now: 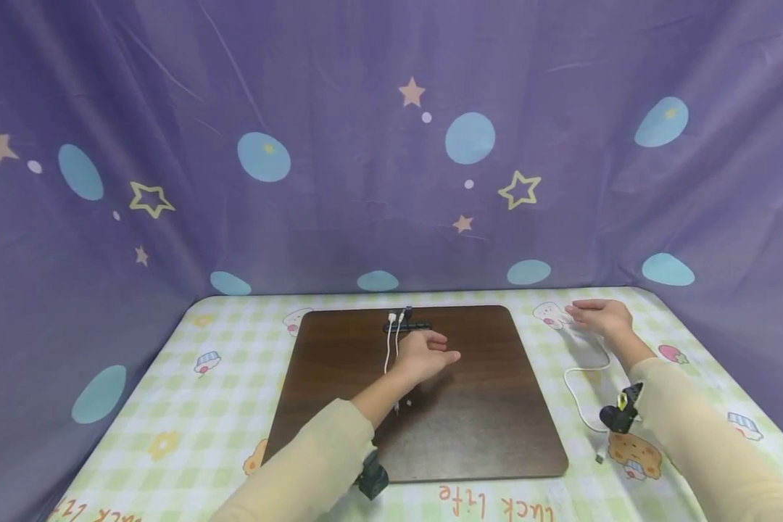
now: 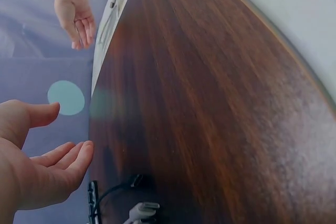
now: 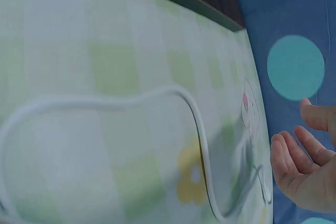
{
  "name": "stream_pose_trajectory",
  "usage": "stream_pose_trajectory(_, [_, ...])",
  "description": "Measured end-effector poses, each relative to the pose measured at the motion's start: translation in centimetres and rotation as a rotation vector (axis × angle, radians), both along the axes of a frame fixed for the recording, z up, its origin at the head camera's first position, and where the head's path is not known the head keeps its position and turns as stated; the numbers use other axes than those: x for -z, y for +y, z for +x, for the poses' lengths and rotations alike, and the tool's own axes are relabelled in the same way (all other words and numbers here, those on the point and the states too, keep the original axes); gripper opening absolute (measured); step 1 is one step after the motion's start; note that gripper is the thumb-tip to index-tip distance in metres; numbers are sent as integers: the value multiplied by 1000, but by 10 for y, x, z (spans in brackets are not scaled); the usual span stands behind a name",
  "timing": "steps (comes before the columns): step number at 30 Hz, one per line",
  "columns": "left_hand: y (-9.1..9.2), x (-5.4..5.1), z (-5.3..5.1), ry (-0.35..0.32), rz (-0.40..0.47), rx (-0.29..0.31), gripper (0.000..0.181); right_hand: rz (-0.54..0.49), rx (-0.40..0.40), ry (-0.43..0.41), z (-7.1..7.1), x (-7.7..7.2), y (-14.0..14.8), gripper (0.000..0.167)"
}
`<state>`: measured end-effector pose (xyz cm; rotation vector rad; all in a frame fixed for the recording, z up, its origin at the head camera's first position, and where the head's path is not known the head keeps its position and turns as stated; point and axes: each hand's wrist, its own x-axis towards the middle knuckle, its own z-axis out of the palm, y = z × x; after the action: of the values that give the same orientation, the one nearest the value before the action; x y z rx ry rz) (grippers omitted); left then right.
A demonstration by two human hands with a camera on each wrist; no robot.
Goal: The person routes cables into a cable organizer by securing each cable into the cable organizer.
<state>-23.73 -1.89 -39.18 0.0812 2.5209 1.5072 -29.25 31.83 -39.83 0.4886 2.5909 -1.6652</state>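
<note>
My left hand (image 1: 424, 357) hovers over the dark brown wooden board (image 1: 483, 420), thumb and fingers apart and holding nothing. Just beyond it, a black cable holder (image 1: 420, 327) lies near the board's far edge with white cables (image 1: 388, 351) running through it. A black plug (image 2: 136, 180) and a white plug (image 2: 144, 209) show below that hand in the left wrist view. To the right of the board, my right hand (image 1: 602, 317) is raised with loosely bent fingers and an empty grasp. Nearest to it is a loose white cable (image 3: 206, 156) on the tablecloth.
The loose cable's plug (image 1: 600, 457) lies near the front right. A checked green-and-white tablecloth (image 1: 202, 406) covers the table around the board. Behind the table hangs a purple curtain (image 1: 339, 232) with stars and blue ovals.
</note>
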Motion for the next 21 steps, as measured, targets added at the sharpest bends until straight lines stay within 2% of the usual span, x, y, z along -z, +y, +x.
stream_pose_trajectory(2, [2, -1, 0, -5, 0, 2, 42, 52, 3, -19, 2, -3, 5, 60])
stream_pose_trajectory(6, [6, -2, 0, -4, -1, 6, 41, 80, -4, -22, 5, -8, 14, 62])
stream_pose_trajectory(13, [14, -2, 2, 3, -5, 26, 41, 33, -28, 0, 9, -8, 31, 60])
stream_pose_trajectory(19, [22, -1, 2, 1, 6, 38, 40, 19, -33, -20, 15, -3, 48, 65])
stream_pose_trajectory(21, [25, -1, 2, 6, 6, 38, 40, 8, -3, -36, 17, -2, 53, 60])
